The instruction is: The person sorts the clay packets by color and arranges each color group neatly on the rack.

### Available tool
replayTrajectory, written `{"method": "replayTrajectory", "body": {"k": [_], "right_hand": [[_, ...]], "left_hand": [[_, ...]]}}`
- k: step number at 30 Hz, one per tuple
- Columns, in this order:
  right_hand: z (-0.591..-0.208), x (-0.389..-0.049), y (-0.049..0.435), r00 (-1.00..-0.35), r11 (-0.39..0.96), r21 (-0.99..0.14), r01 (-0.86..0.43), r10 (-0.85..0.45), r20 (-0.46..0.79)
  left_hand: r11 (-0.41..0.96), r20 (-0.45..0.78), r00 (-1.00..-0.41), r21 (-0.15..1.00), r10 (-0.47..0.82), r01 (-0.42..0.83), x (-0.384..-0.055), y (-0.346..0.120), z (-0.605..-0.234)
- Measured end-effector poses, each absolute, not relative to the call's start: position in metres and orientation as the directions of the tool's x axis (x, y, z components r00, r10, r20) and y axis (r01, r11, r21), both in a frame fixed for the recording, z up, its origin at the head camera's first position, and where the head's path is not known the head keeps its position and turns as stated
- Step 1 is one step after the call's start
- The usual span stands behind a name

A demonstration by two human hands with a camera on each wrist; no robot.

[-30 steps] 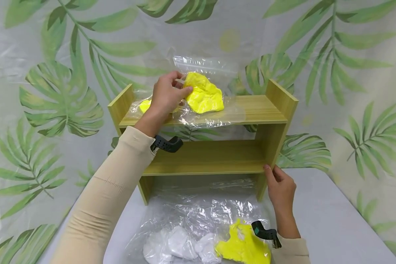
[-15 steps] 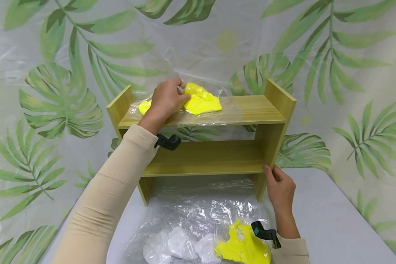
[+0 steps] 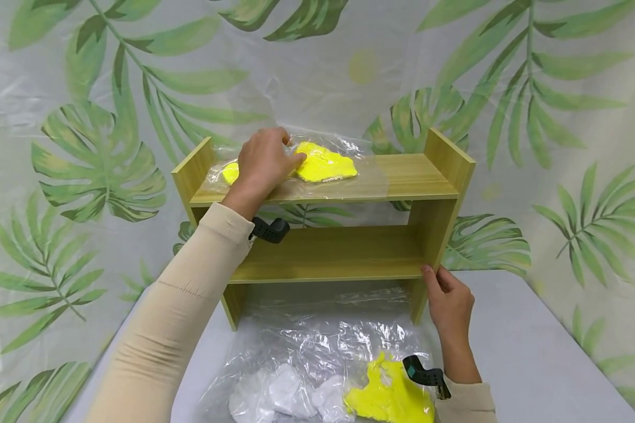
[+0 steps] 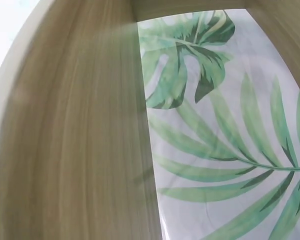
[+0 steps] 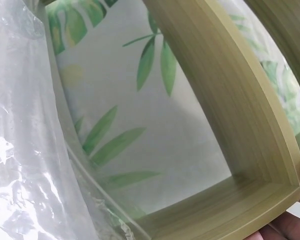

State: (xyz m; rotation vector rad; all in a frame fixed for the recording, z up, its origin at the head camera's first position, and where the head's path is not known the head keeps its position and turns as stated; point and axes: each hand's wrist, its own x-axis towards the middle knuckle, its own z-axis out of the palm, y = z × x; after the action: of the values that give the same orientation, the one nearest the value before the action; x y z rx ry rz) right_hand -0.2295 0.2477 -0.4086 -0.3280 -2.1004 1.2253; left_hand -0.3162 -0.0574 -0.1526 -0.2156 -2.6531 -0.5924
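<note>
My left hand (image 3: 264,161) is over the upper board of a small wooden shelf (image 3: 328,252), its thumb at the left edge of a clear plastic bag (image 3: 367,176) that holds a bright yellow clay-like lump (image 3: 325,163). The other fingers curl behind the bag and are mostly hidden. A second, smaller yellow lump (image 3: 230,173) in clear plastic shows left of this hand. My right hand (image 3: 451,302) grips the shelf's right side panel near the middle board, thumb in front; its fingertips (image 5: 292,225) appear at the panel's edge in the right wrist view.
Below the shelf, a large clear plastic bag (image 3: 312,335) lies on the white table (image 3: 529,346). In it are several white lumps (image 3: 291,390) and a ragged yellow piece (image 3: 394,393). A leaf-patterned cloth (image 3: 577,129) hangs behind the shelf.
My left hand has lowered the bag, so the yellow lump went from raised and tilted to lying flatter on the upper board. The right hand has stayed in place.
</note>
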Motion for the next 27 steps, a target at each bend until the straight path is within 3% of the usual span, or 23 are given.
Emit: {"method": "replayTrajectory", "body": {"k": [11,19,27], "right_hand": [[-0.410,-0.231,0.248,-0.744,0.508,-0.854,-0.113,0.527,0.411],[-0.410,-0.232,0.248,-0.739,0.509,-0.852,-0.120,0.527,0.420],[-0.410,-0.233,0.249,-0.741,0.509,-0.852,-0.121,0.525,0.419]], "left_hand": [[0.822,0.517,-0.854,0.460,0.060,0.336,-0.296,-0.078,-0.151],[0.783,0.557,-0.816,0.438,0.150,0.443,-0.268,-0.081,-0.155],[0.733,0.646,-0.740,0.409,0.189,0.544,-0.238,-0.083,-0.174]]}}
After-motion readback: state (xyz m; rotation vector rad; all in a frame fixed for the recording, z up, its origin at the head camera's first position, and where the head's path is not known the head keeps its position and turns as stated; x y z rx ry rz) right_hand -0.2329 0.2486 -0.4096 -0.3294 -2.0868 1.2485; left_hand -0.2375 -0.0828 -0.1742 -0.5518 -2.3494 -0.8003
